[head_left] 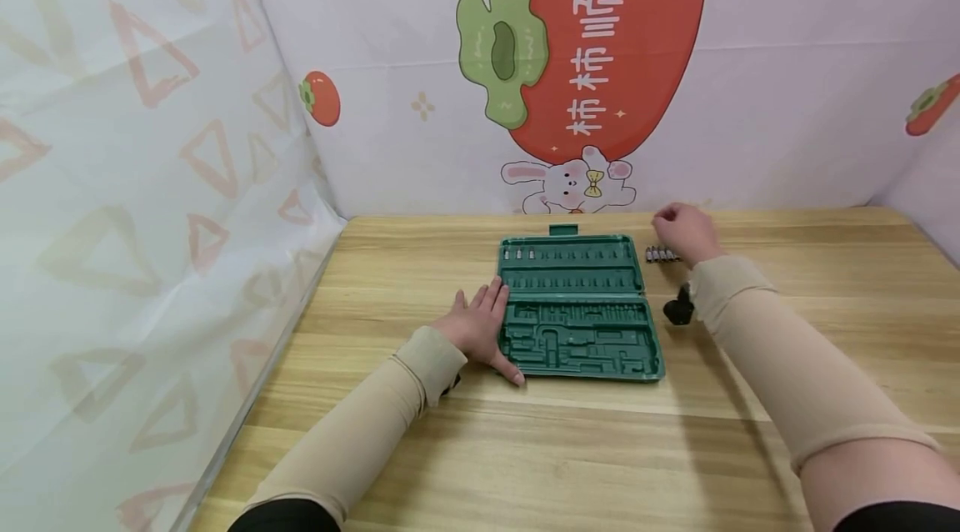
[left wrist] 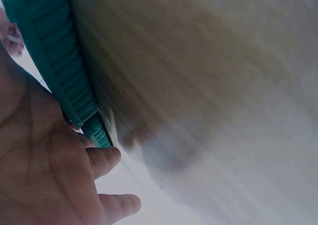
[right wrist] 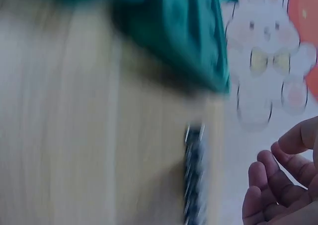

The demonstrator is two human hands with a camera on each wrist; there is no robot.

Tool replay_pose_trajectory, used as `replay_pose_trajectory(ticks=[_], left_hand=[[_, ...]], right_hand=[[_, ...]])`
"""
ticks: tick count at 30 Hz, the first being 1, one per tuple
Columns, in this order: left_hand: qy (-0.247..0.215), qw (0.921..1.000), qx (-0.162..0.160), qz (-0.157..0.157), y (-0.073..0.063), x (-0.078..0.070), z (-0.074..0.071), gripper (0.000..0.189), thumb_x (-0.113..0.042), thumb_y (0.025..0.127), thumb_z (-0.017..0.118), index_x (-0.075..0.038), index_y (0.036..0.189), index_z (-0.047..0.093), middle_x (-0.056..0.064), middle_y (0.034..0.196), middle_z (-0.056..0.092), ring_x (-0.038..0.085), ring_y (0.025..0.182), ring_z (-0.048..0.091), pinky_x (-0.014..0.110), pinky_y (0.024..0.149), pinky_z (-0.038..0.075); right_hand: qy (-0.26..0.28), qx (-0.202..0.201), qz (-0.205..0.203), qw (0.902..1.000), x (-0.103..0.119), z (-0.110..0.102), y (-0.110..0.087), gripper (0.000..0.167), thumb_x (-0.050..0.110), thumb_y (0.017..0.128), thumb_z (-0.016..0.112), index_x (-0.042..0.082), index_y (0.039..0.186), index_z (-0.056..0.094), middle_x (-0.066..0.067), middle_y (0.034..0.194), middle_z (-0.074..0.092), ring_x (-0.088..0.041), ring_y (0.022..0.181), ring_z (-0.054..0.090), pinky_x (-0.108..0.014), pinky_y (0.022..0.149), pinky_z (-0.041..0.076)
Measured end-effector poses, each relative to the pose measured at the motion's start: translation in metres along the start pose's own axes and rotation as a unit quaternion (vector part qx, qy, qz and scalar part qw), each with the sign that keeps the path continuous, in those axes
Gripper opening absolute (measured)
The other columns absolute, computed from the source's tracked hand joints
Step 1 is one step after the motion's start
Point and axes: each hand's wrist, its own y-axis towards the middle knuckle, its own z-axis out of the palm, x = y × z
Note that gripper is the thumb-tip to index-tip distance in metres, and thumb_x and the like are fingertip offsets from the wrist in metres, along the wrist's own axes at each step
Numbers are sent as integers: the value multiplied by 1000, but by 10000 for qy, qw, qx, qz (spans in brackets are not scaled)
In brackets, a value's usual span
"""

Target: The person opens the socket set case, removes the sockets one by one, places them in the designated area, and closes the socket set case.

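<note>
A green plastic tool case (head_left: 573,298) lies unfolded on the table, with moulded slots in both halves. Three small metal sockets (head_left: 519,254) stand in its top row at the left end. Against the case's left side rests my left hand (head_left: 480,330), fingers spread, thumb at the near corner; its palm (left wrist: 39,160) borders the case's ribbed side (left wrist: 64,51). My right hand (head_left: 688,232) is raised over a row of several small sockets (head_left: 662,254), right of the case. Its fingers (right wrist: 278,180) are curled with thumb close to them; I cannot tell whether they pinch anything.
The wooden table (head_left: 570,457) meets a printed cloth backdrop (head_left: 405,23) along its far edge. Another cloth wall (head_left: 150,223) flanks it on the left. A black wrist camera (head_left: 679,307) hangs under the right sleeve, close to the case's right side.
</note>
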Motion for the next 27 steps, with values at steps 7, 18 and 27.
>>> replay_pose_trajectory(ticks=[7, 18, 27], left_hand=[[3, 10000, 9, -2, 0, 2, 0, 148, -84, 67, 76, -10, 167, -6, 8, 172, -12, 28, 158, 2, 58, 123, 7], [37, 9999, 19, 145, 2, 1, 1, 147, -85, 68, 74, -10, 167, -5, 9, 172, -10, 28, 158, 2, 59, 123, 7], [62, 9999, 12, 114, -2, 4, 0, 147, -86, 68, 73, -10, 167, -5, 9, 172, -11, 27, 158, 3, 59, 123, 8]], right_hand=[[-8, 988, -614, 9932, 64, 61, 8, 44, 19, 109, 46, -7, 142, 55, -27, 141, 53, -38, 117, 51, -54, 102, 46], [763, 1997, -290, 9765, 106, 126, 12, 50, 16, 110, 46, -6, 154, 42, -27, 145, 54, -36, 129, 57, -45, 104, 48], [1730, 1773, 437, 9679, 114, 132, 11, 50, 17, 108, 53, -5, 152, 46, -24, 147, 52, -35, 132, 53, -45, 109, 44]])
